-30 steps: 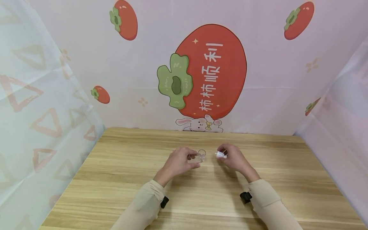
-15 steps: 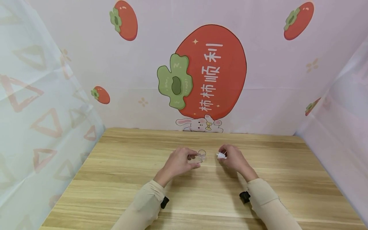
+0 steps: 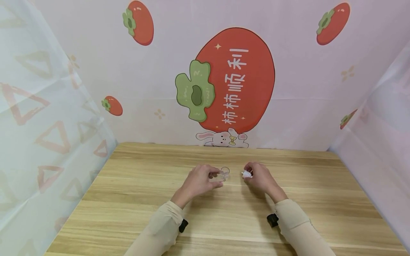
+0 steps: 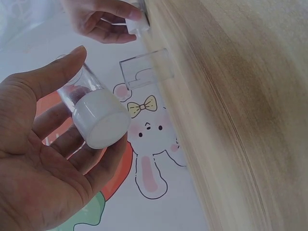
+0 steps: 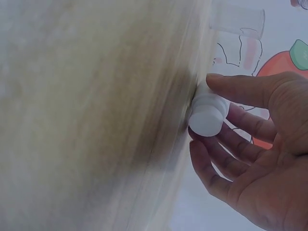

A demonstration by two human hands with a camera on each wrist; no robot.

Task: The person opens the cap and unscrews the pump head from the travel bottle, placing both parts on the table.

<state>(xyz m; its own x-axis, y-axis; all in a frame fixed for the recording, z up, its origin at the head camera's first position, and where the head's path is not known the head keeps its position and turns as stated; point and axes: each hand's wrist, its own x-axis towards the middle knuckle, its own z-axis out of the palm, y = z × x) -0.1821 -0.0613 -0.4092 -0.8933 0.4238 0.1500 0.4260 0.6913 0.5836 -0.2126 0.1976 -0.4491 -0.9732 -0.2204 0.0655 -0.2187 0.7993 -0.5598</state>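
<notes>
My left hand (image 3: 199, 180) holds a small clear cylinder with a whitish end (image 4: 101, 119) between thumb and fingers, tilted above the table. A clear, open-rimmed cup-like piece (image 4: 147, 70) stands on the table between the hands; in the head view it shows as a faint transparent outline (image 3: 225, 173). On the other side my right hand (image 3: 261, 176) pinches a small white stepped piece (image 5: 208, 115), like a pump or spray head, close to the tabletop. Its narrow tip (image 3: 243, 173) points left, toward the clear piece. The thumb covers part of it.
The wood-grain table (image 3: 217, 227) ends at a back wall cloth (image 3: 298, 121) printed with persimmons and a rabbit. More cloth hangs at both sides. Dark devices (image 3: 273, 220) sit at both wrists.
My right hand has shifted slightly right and down with the white piece, whose angle has turned a little. The left hand and the clear piece on the table look unmoved.
</notes>
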